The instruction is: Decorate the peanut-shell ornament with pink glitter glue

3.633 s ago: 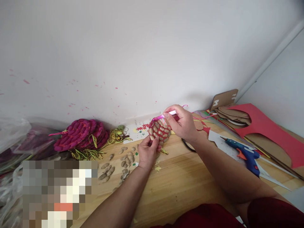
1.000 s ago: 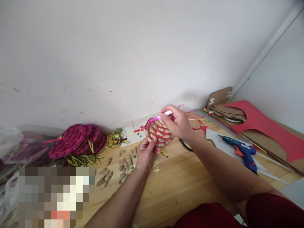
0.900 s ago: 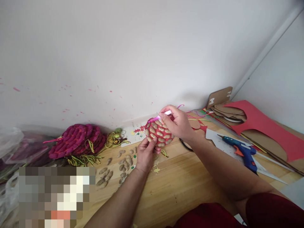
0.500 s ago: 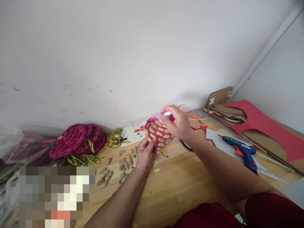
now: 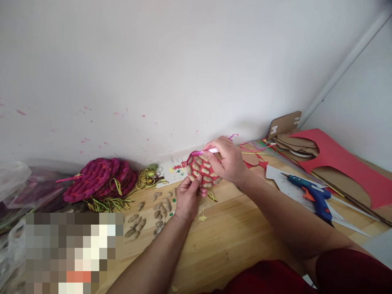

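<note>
Head view: left hand [image 5: 188,197] pinches round red peanut-covered disc [image 5: 203,169] by rim under thumb (best hold; likely light, brittle), right hand [image 5: 227,160] closed around slim white-and-magenta stick [image 5: 212,150].

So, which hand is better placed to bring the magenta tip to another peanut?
The right hand, probably: it holds the white tool with its magenta tip at the upper rim of the peanut-covered disc. The left hand holds that disc.

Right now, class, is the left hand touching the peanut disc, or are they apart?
Touching. The head view shows the left hand gripping the peanut disc near its lower edge, the thumb laid over the front.
</note>
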Available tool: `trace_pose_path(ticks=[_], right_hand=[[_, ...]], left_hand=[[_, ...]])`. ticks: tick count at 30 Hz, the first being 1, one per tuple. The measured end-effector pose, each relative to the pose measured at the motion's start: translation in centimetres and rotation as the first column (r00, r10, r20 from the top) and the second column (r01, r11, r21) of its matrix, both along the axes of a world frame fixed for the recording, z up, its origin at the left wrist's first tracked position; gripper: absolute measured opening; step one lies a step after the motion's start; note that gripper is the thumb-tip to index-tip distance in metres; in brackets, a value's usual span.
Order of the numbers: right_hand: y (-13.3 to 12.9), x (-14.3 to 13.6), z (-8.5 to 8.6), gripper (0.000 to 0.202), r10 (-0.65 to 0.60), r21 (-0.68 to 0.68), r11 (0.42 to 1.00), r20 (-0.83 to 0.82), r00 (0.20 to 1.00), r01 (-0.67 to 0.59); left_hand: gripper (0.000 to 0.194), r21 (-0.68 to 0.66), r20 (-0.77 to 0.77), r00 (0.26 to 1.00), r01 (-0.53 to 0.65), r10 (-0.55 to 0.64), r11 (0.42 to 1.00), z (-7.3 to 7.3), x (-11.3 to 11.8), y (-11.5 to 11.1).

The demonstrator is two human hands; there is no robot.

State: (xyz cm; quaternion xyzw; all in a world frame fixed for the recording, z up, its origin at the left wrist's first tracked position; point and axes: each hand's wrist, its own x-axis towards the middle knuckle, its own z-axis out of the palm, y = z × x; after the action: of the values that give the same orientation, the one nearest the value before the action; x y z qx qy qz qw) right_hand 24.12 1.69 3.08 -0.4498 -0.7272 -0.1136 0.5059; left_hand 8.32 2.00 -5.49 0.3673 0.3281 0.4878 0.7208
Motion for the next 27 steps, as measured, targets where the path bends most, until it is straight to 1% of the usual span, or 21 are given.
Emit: trace_pose_path(ticks=[8,11,16,19,24,27], right_hand=[[-0.08,-0.51,-0.22,0.005,0.039,-0.050,0.998,0.040,0.998,-0.037],[-0.08,-0.48,-0.14,0.006,0.051,-0.067,0.996,0.004,0.999,-0.051],[0.10,0.03,-0.03,0.005,-0.001,-0.044,0.999,-0.043,0.999,-0.001],[0.17,0.05,-0.18,0.003,0.015,-0.053,0.998,-0.042,0.999,-0.017],[0.10,-0.34,-0.36,0.005,0.077,-0.089,0.993,-0.047,0.996,-0.081],[0.14,-0.29,-0.40,0.005,0.061,-0.098,0.993,-0.067,0.996,-0.067]], left_hand=[[0.043,-0.037,0.013,1.000,-0.015,0.016,0.999,0.08,-0.02,0.01],[0.044,-0.043,0.017,1.000,-0.010,0.011,0.999,0.10,-0.04,0.03],[0.042,-0.035,0.013,1.000,-0.002,0.002,0.999,0.08,-0.10,-0.02],[0.042,-0.042,0.025,1.000,0.005,-0.004,0.999,0.04,-0.14,0.01],[0.040,-0.074,0.062,0.998,0.015,-0.011,0.997,-0.02,-0.16,0.16],[0.042,-0.090,0.066,0.998,0.023,-0.017,0.996,0.08,-0.15,0.13]])
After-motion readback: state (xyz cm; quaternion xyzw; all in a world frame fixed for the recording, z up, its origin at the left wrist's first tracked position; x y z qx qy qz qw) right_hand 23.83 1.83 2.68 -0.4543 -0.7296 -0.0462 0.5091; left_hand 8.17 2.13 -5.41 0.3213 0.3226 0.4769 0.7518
